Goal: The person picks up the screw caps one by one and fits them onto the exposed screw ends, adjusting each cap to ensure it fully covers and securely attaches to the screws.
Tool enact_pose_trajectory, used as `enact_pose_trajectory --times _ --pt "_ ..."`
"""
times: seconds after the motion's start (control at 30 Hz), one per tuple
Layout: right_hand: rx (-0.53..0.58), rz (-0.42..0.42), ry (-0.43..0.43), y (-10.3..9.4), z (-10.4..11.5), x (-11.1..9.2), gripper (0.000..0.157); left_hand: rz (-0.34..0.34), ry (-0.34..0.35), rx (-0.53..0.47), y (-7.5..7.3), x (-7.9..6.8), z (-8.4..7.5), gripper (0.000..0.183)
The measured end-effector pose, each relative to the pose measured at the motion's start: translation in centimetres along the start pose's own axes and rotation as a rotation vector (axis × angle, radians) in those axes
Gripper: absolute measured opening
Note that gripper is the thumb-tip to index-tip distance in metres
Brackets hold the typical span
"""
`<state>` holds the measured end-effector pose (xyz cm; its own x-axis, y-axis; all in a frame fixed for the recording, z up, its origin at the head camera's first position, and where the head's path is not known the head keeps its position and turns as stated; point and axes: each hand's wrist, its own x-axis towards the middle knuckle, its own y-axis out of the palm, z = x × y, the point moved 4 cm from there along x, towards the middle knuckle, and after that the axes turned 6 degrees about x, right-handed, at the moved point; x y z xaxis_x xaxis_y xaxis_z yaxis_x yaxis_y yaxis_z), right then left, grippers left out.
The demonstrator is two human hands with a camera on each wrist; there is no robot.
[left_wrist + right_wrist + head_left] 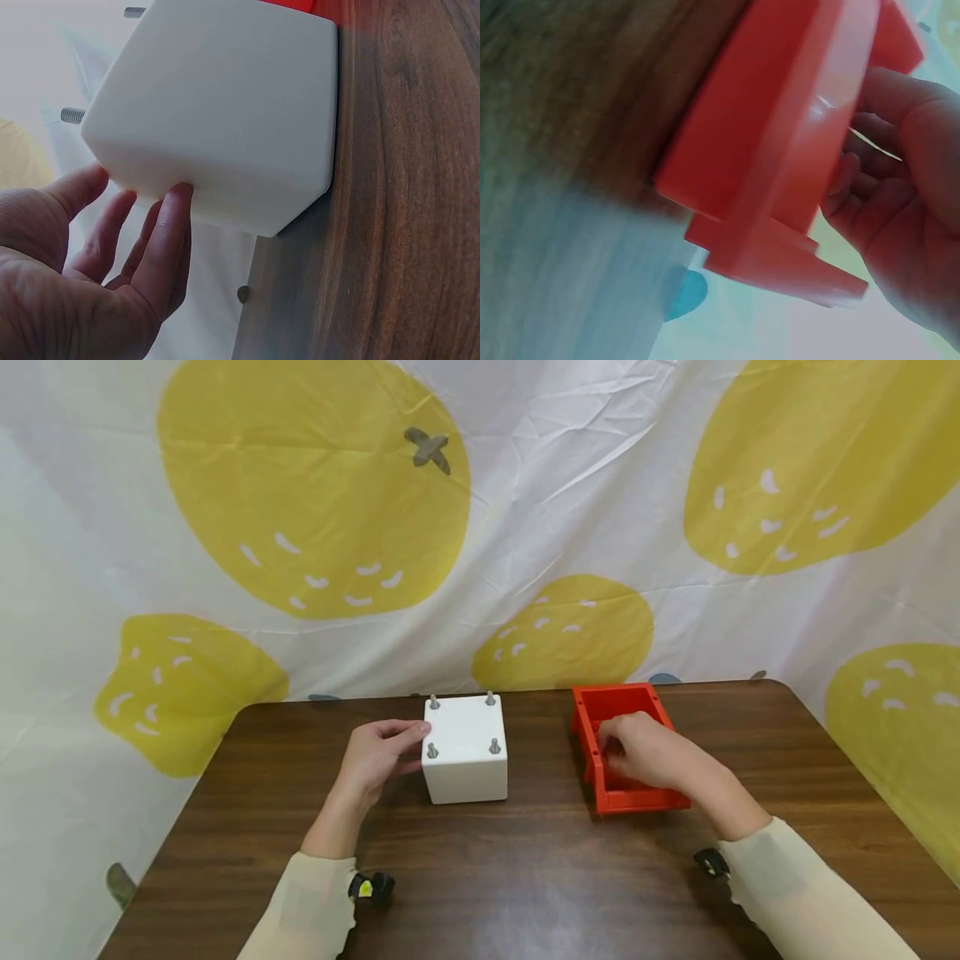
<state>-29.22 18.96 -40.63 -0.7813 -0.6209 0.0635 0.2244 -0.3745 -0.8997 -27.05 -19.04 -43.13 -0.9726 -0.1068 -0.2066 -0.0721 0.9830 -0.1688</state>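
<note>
A white block (465, 781) with rounded edges stands on the table, a grey threaded bolt (432, 750) rising at each top corner. My left hand (378, 756) is at its left side. In the left wrist view the fingertips (178, 196) rest on the block's side, the thumb at its upper edge. To the right is an open red plastic bin (645, 800). My right hand (648, 752) reaches down into it with bent fingers. The bin's wall hides the fingertips in the right wrist view, so I cannot tell whether they hold anything.
Both things stand toward the back of a dark wood-grain table (525, 877). Behind it hangs a white cloth (525, 527) with large yellow fruit prints. Black straps (371, 887) show at both sleeves. Bare tabletop separates the block from the bin.
</note>
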Motion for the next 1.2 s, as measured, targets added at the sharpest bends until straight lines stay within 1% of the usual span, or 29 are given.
enact_pose_trajectory --times 0.27,0.4,0.53,0.6,0.8,1.03,1.2 --pt "0.077 -0.123 -0.007 -2.0 0.9 -0.3 0.009 0.001 -0.001 -0.007 -0.1 0.1 -0.1 0.036" --pt "0.152 -0.165 0.019 -2.4 1.4 -0.2 0.011 0.005 0.007 -0.011 -0.1 0.1 -0.3 0.034" --pt "0.244 -0.193 0.042 -2.5 1.8 -0.1 0.014 0.012 0.015 -0.017 -0.1 0.1 -0.4 0.035" --pt "0.276 -0.218 0.037 -2.4 2.0 0.0 0.015 0.012 0.018 -0.017 -0.1 0.1 -0.3 0.035" --pt "0.358 -0.280 0.004 -2.1 2.7 0.5 0.017 0.013 0.016 -0.018 -0.1 0.1 -0.3 0.035" --pt "0.439 -0.340 0.018 -1.7 3.5 0.7 0.025 0.014 0.015 -0.014 0.0 0.1 -0.2 0.035" --pt "0.504 -0.377 0.026 -1.4 4.3 0.9 0.021 0.013 0.010 -0.015 0.0 0.0 -0.2 0.034"
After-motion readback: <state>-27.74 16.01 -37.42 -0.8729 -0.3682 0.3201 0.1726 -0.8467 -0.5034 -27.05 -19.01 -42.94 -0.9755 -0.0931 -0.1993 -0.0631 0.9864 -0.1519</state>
